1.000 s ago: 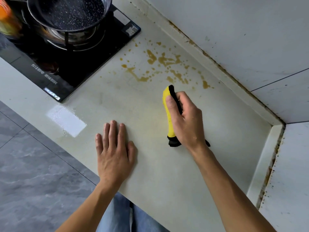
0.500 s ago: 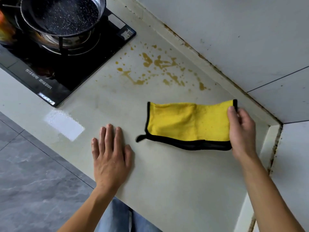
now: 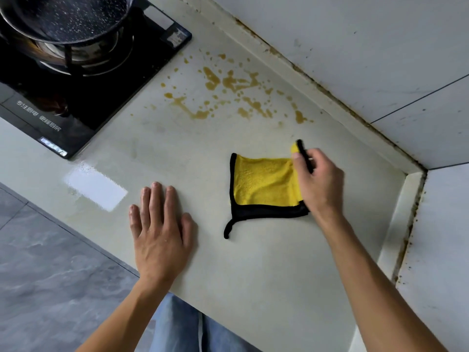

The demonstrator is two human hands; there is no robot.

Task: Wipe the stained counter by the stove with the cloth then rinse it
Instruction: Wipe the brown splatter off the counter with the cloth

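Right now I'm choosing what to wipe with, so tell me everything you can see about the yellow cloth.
The yellow cloth looks like plush microfibre, edged in black binding, with a black loop trailing from its near-left corner. It lies folded on the pale counter, short of the brown stains. The right hand pinches its far-right corner and lifts that edge. The left hand rests flat on the counter, apart from it.

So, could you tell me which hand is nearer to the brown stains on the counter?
The right hand. It grips the yellow cloth just short of the brown stains, toward the wall. The left hand lies flat near the counter's front edge, farther from them.
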